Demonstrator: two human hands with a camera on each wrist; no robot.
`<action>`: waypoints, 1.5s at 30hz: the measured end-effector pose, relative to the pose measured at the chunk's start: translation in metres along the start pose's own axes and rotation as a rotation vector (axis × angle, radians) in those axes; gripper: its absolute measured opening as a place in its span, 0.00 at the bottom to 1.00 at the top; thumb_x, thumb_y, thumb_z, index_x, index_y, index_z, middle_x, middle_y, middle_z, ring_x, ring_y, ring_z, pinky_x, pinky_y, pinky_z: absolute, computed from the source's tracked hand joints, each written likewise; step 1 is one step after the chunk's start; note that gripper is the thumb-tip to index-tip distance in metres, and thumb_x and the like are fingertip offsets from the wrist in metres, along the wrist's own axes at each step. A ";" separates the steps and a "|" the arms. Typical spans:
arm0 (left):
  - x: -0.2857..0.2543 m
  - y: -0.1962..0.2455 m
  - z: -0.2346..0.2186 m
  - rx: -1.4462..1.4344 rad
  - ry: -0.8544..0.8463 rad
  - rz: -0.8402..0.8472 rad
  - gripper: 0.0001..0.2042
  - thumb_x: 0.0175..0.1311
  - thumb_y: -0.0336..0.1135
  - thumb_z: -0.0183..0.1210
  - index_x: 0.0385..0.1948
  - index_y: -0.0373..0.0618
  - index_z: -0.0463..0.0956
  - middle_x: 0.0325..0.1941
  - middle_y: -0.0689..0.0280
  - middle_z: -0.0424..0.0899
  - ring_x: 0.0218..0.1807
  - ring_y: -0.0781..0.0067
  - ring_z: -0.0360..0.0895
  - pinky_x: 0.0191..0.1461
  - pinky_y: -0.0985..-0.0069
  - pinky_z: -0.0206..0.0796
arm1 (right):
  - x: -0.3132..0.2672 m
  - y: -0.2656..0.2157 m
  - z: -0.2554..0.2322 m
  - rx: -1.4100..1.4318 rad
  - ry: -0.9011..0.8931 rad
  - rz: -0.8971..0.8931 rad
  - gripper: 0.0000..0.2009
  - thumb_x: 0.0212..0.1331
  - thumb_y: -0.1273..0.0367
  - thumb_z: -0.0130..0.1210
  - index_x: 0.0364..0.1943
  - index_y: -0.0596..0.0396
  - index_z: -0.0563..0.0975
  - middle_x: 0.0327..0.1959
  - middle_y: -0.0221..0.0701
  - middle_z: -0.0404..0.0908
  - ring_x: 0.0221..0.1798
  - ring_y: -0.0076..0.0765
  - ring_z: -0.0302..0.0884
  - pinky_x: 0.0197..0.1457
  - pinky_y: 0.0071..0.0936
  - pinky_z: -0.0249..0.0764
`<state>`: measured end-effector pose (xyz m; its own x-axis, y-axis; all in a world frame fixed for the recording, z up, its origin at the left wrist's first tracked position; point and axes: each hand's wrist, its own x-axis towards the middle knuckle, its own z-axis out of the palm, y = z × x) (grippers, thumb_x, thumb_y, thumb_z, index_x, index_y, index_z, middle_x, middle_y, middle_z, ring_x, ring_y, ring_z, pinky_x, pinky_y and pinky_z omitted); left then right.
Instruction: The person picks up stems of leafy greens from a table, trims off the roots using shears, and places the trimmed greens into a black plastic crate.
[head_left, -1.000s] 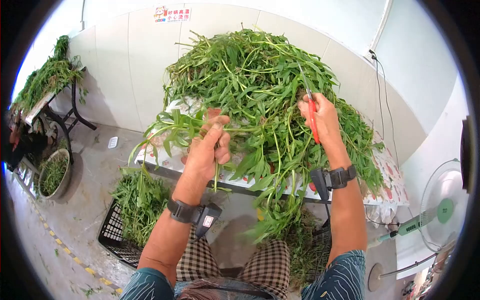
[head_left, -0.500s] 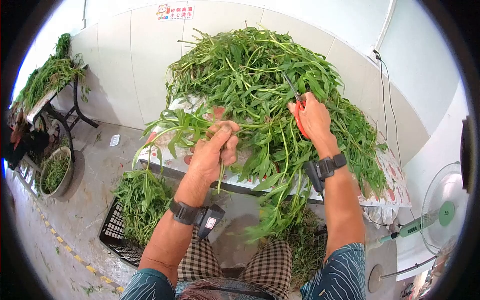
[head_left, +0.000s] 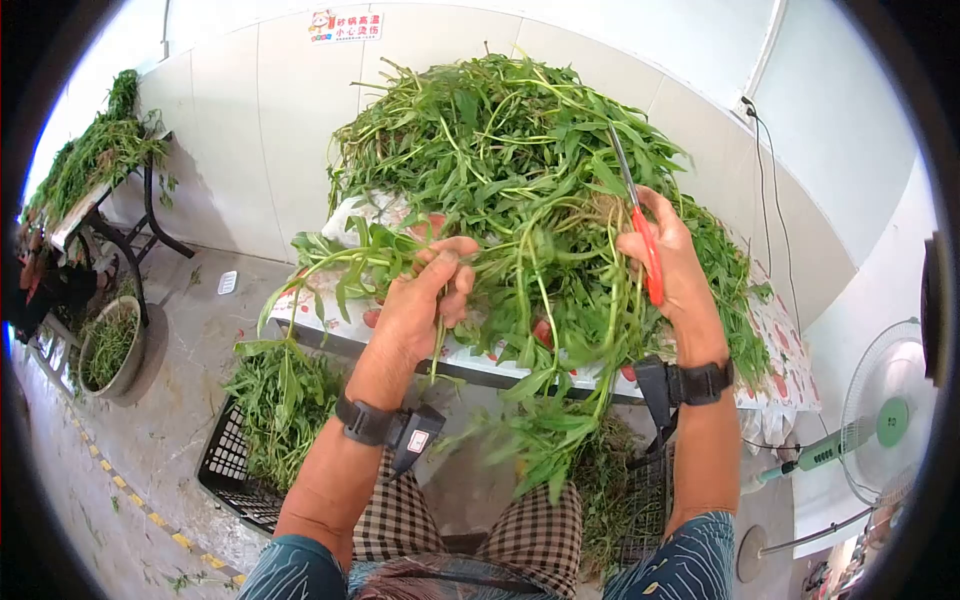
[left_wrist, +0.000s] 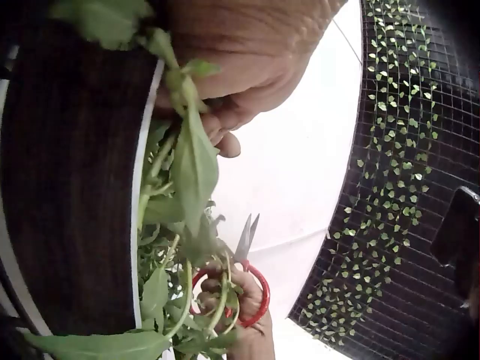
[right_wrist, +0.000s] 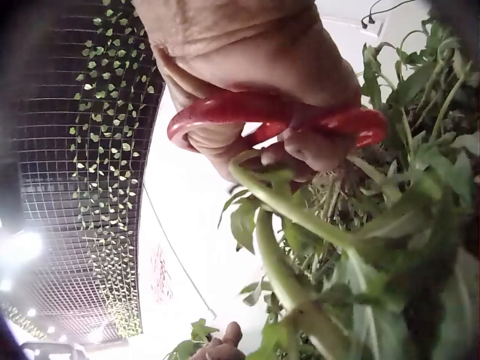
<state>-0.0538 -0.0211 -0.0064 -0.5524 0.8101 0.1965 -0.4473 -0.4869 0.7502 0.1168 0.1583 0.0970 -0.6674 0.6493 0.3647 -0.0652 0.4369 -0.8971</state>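
Observation:
My left hand [head_left: 425, 295] grips a small bunch of leafy green stems [head_left: 365, 258] over the table's front edge, leaves pointing left and a cut-looking stem end hanging below the fist. To its right, my right hand [head_left: 672, 255] holds scissors [head_left: 653, 262] by their red handles, loops around the fingers, blades pointing up and away. In the left wrist view the scissor blades [left_wrist: 246, 238] stand slightly apart. Long pale stems [right_wrist: 289, 206] run right at the right fingertips in the right wrist view. Behind both hands rises a large heap of leafy greens [head_left: 480, 140].
A flowered cloth [head_left: 790, 350] covers the table under the heap. Below stands a black crate [head_left: 225, 450] of greens at left, another crate [head_left: 645, 510] at right. A fan [head_left: 885, 420] is at far right, a round tub [head_left: 140, 355] at far left, near a side table of greens [head_left: 100, 160].
My right hand went left over the heap, then came back right and a little nearer with the scissors; stems beside it have shifted and spread. The left hand has barely moved.

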 end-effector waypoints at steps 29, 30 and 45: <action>0.006 -0.008 -0.007 0.035 -0.041 0.045 0.10 0.66 0.34 0.45 0.41 0.40 0.70 0.41 0.59 0.79 0.27 0.75 0.74 0.23 0.83 0.61 | 0.004 -0.039 -0.141 0.190 0.461 -0.187 0.24 0.48 0.72 0.49 0.54 0.57 0.64 0.36 0.37 0.76 0.24 0.28 0.70 0.23 0.23 0.69; 0.006 -0.008 -0.007 0.030 -0.046 0.044 0.10 0.66 0.34 0.45 0.41 0.40 0.70 0.40 0.60 0.79 0.27 0.75 0.74 0.24 0.82 0.61 | 0.003 -0.039 -0.150 0.206 0.518 -0.200 0.25 0.46 0.73 0.49 0.54 0.58 0.64 0.36 0.38 0.76 0.23 0.28 0.70 0.21 0.23 0.67; 0.006 -0.009 -0.007 0.057 -0.064 0.073 0.09 0.66 0.35 0.45 0.40 0.43 0.71 0.29 0.67 0.77 0.24 0.77 0.72 0.23 0.82 0.62 | -0.062 0.017 -0.314 0.390 0.948 -0.317 0.25 0.45 0.80 0.47 0.53 0.55 0.61 0.42 0.44 0.73 0.32 0.41 0.72 0.30 0.38 0.72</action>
<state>-0.0576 -0.0140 -0.0164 -0.5347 0.7936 0.2904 -0.3659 -0.5272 0.7669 0.3899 0.3209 0.1374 0.2590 0.8329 0.4891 -0.4788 0.5505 -0.6839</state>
